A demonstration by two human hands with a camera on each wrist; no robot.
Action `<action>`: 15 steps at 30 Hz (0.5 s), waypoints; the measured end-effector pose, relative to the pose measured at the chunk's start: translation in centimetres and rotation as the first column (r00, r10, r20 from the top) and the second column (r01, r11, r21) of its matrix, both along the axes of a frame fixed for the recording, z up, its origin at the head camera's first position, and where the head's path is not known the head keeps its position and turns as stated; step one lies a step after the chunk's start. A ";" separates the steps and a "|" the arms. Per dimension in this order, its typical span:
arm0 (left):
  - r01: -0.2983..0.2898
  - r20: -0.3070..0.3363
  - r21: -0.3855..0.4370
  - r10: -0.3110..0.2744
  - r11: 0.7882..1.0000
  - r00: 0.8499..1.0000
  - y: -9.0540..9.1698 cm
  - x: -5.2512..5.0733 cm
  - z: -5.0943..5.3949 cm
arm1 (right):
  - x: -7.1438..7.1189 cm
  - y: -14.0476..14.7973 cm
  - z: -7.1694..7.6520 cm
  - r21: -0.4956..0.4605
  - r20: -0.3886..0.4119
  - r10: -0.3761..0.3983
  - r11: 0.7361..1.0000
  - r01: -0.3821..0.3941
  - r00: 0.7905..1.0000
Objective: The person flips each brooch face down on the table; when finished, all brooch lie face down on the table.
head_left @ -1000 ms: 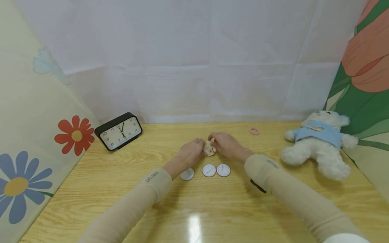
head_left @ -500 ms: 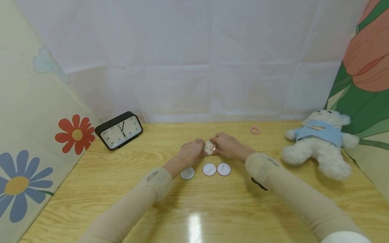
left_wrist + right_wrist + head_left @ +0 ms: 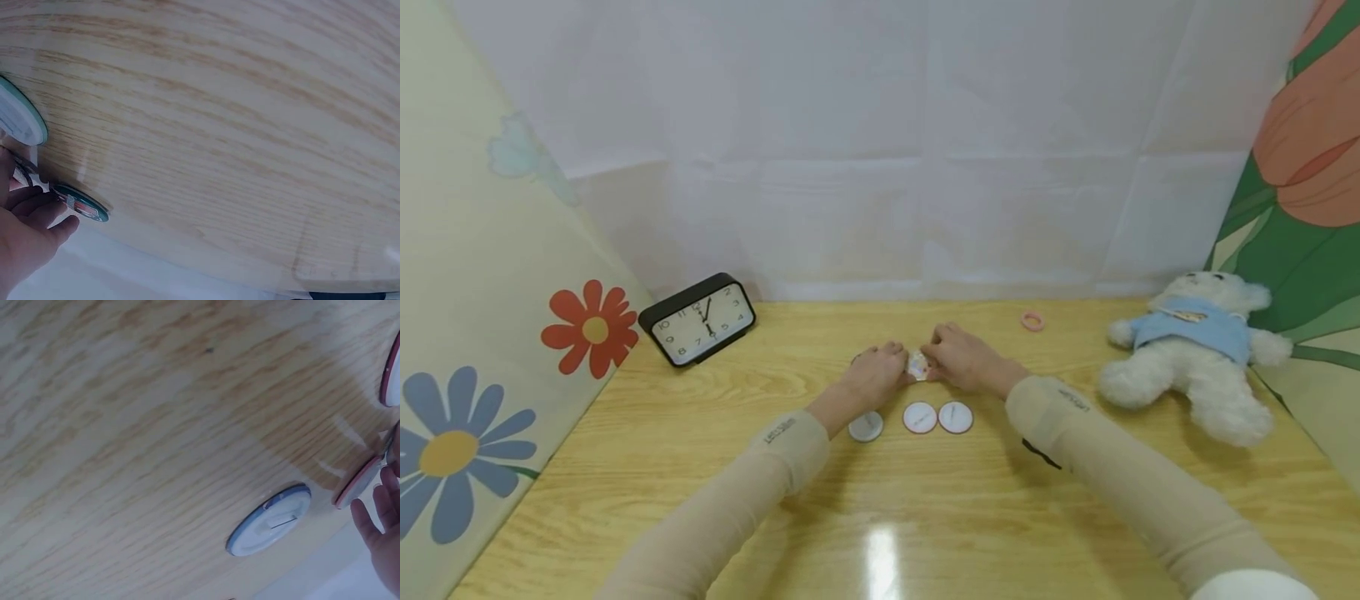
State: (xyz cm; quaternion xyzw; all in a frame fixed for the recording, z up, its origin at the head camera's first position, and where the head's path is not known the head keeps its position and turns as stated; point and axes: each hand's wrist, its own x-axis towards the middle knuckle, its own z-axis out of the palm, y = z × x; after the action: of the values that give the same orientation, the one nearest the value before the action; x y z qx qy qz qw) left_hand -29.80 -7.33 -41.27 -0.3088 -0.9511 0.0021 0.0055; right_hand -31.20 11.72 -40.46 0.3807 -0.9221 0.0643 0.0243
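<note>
Small patterned piece (image 3: 917, 367), held from both sides
Left hand (image 3: 874, 371) pinches it on its left, right hand (image 3: 966, 361) on its right; long axis I cannot tell.

The left forearm (image 3: 715, 521) and right forearm (image 3: 1150, 483) are stretched forward and angled inward, sleeved in beige. The left hand (image 3: 872, 372) and right hand (image 3: 966, 360) are held near each other, fingertips pinched. In the right wrist view, 3 fingers (image 3: 367, 526) are seen slightly spread.
</note>
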 end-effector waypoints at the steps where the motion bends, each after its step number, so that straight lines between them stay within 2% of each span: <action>1: -0.002 0.008 -0.007 0.002 1.000 1.000 0.1 0.0 0.1 | 0.0 0.1 0.0 0.004 -0.004 0.004 1.000 -0.004 1.000; 6: 0.021 0.016 -0.011 -0.021 1.000 1.000 0.5 0.0 0.6 | 0.0 0.9 0.0 -0.035 0.003 -0.006 0.999 0.006 1.000; 11: 0.053 0.013 -0.012 -0.052 0.999 0.999 1.0 -0.2 0.9 | -0.2 2.8 0.8 -0.099 0.014 -0.069 0.993 0.070 0.998; 15: 0.088 0.039 0.008 -0.088 0.996 0.995 1.6 -0.3 1.0 | -0.1 4.3 1.7 -0.089 0.100 -0.099 0.990 0.108 0.990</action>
State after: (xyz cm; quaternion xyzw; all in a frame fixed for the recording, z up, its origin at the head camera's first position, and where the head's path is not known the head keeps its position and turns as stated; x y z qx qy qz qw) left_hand -30.12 -5.74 -40.23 -0.3504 -0.9365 -0.0074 -0.0123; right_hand -31.34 16.01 -38.74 0.3272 -0.9368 0.1243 0.0013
